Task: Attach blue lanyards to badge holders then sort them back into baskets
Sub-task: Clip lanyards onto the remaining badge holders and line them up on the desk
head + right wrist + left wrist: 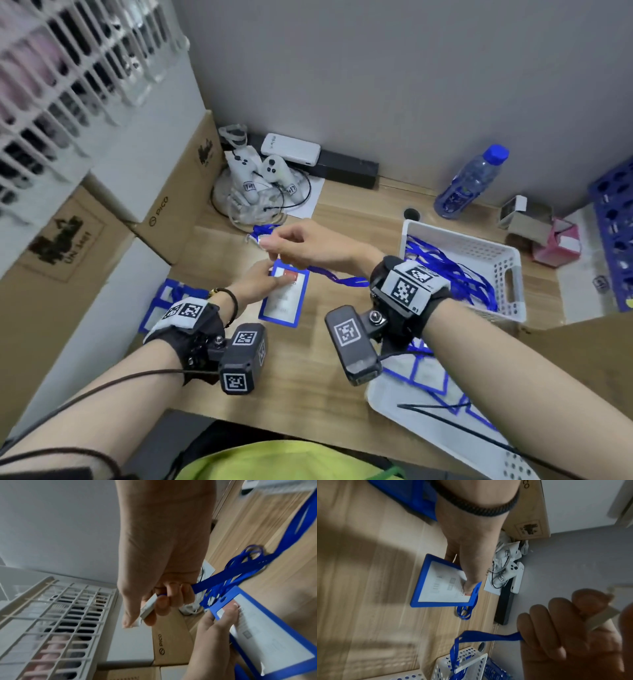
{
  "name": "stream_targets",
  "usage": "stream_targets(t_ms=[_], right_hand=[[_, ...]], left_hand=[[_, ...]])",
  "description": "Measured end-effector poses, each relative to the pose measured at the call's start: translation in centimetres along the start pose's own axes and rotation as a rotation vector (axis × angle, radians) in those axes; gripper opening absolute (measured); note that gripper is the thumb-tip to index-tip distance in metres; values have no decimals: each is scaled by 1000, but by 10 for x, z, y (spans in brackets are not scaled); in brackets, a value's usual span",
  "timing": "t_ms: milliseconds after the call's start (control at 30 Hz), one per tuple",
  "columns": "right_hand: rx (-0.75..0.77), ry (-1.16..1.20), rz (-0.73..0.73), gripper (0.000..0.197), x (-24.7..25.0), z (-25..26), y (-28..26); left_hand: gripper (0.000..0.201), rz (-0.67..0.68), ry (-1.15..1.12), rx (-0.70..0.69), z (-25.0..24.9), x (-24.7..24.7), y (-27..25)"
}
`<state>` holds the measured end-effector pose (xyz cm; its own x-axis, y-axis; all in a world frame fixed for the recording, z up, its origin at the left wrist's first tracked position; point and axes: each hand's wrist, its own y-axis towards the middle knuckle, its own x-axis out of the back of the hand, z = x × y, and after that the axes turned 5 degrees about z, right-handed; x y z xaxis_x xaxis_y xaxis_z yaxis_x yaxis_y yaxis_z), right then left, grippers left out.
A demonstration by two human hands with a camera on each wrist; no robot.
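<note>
A blue badge holder (281,305) (436,586) (265,635) with a white card sits mid-table, its slotted top end pinched by my left hand (262,277) (471,563) (214,628), thumb on the card. Just above it my right hand (294,245) (573,628) (163,574) pinches the metal clip (257,240) (599,616) (147,609) of a blue lanyard (342,280) (491,637) (231,574), with the other fingers curled round the strap. The strap trails right into a white basket (459,236) (471,662) of lanyards. Clip and holder slot are apart.
A white tray (411,404) with badge holders lies at front right; more holders (164,298) lie left. Cardboard boxes (178,192) wall the left side. White controllers (260,178), a water bottle (472,181), small boxes (548,236) and a blue rack (613,222) line the back.
</note>
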<state>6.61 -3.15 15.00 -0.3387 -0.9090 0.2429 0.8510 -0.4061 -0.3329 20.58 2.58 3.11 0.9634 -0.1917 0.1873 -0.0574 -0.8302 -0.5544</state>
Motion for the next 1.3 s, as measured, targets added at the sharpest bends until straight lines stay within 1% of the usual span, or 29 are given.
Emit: stream_targets(t_ms=[133,233,367,500,600,700,833,933,1000,1100,1233,1300], right_hand=[[-12,10,5,41,-12,4,14],[-62,0,-13,40,-12,-9,10],[-198,-34,-73,38,-10,-41,2],[-367,-42,-164,35,-7,-73,-9],[-439,-36,-168,29,-8,-93,-16],[-440,-81,-102,25,-13,-107,-16],[-405,-85,-89,24,-22,-114,-14],[-368,-104,-86,25,-25,-114,-16],[-344,-120,-67,26,-26,-113,-19],[-329,-139,-53,26,-26,-110,-27],[-320,-164,-40,26,-25,-109,-39],[-322,-163,-44,24,-24,-110,-47]], left_hand=[[19,2,37,-4,7,16,-3],[26,42,72,-8,9,23,-2],[20,131,89,2,5,23,-2],[14,214,179,79,-2,23,-1],[17,297,209,115,-9,22,-2],[15,334,263,81,-13,21,-4],[7,383,333,50,-18,15,-8],[12,408,370,32,-22,11,-14],[10,423,372,12,-24,8,-18],[7,426,381,-7,-29,3,-24],[12,433,391,-24,-34,-8,-29],[11,435,391,-36,-37,-15,-31]])
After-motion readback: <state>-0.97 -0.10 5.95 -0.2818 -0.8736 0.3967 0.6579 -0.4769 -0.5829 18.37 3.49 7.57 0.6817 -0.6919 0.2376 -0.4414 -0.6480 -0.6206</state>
